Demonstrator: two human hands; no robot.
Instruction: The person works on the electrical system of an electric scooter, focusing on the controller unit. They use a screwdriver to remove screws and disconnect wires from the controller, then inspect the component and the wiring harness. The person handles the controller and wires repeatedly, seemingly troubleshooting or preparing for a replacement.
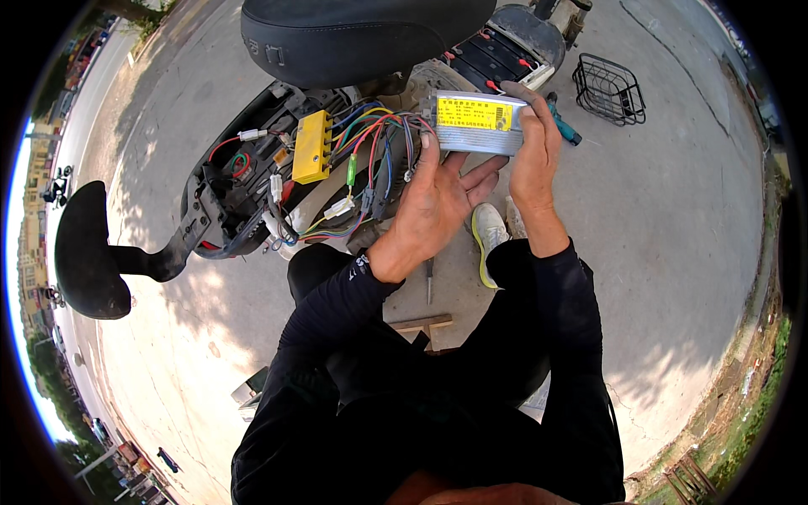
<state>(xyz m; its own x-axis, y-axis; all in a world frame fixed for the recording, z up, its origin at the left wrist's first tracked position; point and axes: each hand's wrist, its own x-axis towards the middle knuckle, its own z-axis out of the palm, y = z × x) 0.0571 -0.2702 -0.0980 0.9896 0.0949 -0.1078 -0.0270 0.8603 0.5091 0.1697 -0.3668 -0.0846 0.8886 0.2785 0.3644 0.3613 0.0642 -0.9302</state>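
Note:
A silver ribbed motor controller [480, 141] with a yellow printed label is held up in front of me. My right hand [535, 160] grips its right end, thumb along the near side and fingers around the far edge. At the left end is my left hand [429, 202], its thumb by the wire exit and its fingers spread under the lower edge, supporting it. Coloured wires [391, 126] with plugs run from that end to the opened scooter body. Among them a yellow box-shaped part [312, 147] rests on the scooter's frame.
A black scooter seat [362, 38] overhangs the work. Black batteries [488, 61] with red leads sit in a tray behind. To the right are a teal power tool [564, 126] and a black wire basket [609, 89]. A screwdriver [430, 282] lies on the concrete near a wooden piece [421, 323].

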